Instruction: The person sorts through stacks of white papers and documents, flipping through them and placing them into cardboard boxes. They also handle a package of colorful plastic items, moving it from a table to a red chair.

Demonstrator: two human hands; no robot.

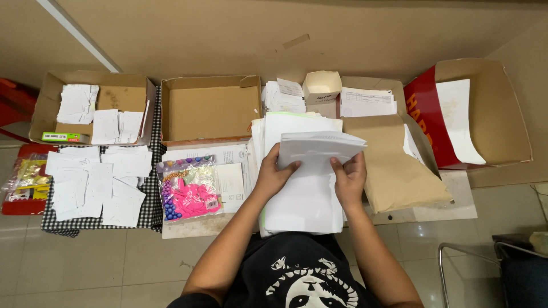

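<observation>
Far left, a checked cloth (pixel 153 199) under loose paper slips (pixel 97 182); next, a bag of pink pieces (pixel 188 194). Centre: left hand (pixel 274 174) and right hand (pixel 349 177), apart, each gripping a folded sheaf of white sheets (pixel 319 147) above the paper stack (pixel 305 199). Right, brown envelope (pixel 394 165).

Both bare forearms reach forward, close together. The left hand (pixel 273 173) and right hand (pixel 349 178) face each other, fingers curled inward in a pinching grip, thumbs on top.
</observation>
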